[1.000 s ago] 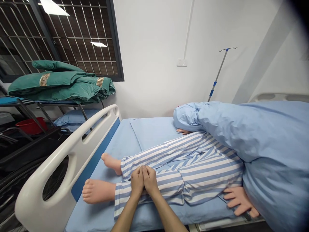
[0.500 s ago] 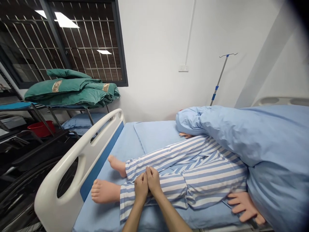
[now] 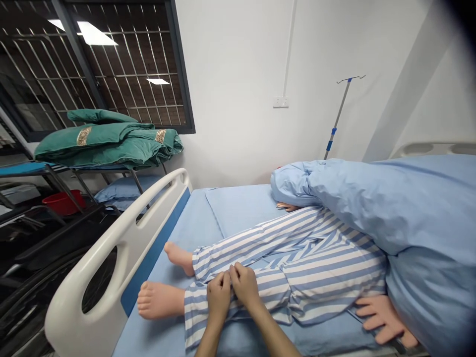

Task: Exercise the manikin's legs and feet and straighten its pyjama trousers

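A life-size mannequin in blue-and-white striped pajama trousers lies on the bed. Over the shin of its nearer leg, my left hand is curled into a fist. My right hand, also a fist, is close beside it, with a small gap at the knuckles. I see nothing held in either hand, and the trouser cloth around them is not bunched up. The mannequin's bare near foot and far foot point left. A blue quilt is folded back over its upper body, leaving one plastic hand exposed.
A white footboard bounds the bed's left end. Behind it are a wheelchair, a red basin and green bedding stacked on a rack. An IV pole stands by the far wall.
My hands have shifted slightly, the right one to the right, and the gap between the fists has widened a little. The camera view has moved slightly.
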{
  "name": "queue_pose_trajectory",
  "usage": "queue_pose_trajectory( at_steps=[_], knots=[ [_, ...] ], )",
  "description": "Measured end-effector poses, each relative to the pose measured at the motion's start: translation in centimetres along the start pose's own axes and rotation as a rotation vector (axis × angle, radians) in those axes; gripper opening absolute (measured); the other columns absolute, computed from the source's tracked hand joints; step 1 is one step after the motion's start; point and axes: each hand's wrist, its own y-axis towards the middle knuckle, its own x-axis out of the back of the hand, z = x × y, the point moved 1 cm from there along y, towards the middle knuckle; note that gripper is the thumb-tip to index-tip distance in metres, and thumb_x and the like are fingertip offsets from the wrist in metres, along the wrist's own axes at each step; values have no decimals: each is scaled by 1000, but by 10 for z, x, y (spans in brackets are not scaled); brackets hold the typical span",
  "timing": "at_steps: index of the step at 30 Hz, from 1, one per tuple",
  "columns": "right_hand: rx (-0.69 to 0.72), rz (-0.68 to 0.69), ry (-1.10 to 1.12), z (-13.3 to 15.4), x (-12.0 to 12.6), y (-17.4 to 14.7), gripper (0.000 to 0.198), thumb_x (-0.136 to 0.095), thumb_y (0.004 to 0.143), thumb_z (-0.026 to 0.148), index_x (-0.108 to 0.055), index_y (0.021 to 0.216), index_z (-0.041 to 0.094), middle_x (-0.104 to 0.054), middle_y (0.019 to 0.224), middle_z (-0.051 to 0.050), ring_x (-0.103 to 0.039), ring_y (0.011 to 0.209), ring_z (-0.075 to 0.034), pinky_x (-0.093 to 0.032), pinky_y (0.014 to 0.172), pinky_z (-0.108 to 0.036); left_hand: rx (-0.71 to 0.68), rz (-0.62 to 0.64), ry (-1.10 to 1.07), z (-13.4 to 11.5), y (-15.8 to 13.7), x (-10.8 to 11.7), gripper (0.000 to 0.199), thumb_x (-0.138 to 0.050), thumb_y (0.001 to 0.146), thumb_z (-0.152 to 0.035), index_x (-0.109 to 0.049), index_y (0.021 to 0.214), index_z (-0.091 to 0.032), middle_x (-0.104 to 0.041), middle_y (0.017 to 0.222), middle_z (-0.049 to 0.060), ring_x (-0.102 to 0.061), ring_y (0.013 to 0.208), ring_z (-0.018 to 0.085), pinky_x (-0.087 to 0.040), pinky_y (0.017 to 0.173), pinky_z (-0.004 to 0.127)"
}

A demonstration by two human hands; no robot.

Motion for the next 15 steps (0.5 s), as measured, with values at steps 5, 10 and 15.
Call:
queue_pose_trajectory(
  at_steps=[5, 10, 15],
  knots=[
    [-50, 19, -37, -1, -7, 14, 32, -33, 81, 28, -35, 51, 16, -38, 47, 3, -33, 49, -8, -17, 51, -24, -4, 5, 53, 0, -5, -1, 36, -37, 76, -39, -29, 47, -20, -34, 43, -4, -33, 48, 11, -23, 51, 24],
    [-55, -10, -9, -2, -7, 19, 33, -34, 81, 29, -34, 50, 16, -36, 46, 4, -31, 48, -8, -17, 51, -24, 47, 5, 34, -1, -11, -4, 35, -38, 74, -38, -27, 47, -20, -30, 44, -5, -32, 49, 10, -23, 51, 24],
    [-49, -44, 131, -6, -4, 16, 35, -36, 80, 32, -30, 49, 17, -29, 45, 5, -29, 47, -7, -19, 50, -23, 146, -19, -142, -8, -20, -8, 33, -40, 72, -38, -26, 48, -20, -27, 46, -5, -29, 50, 10, -24, 49, 23]
  ],
)
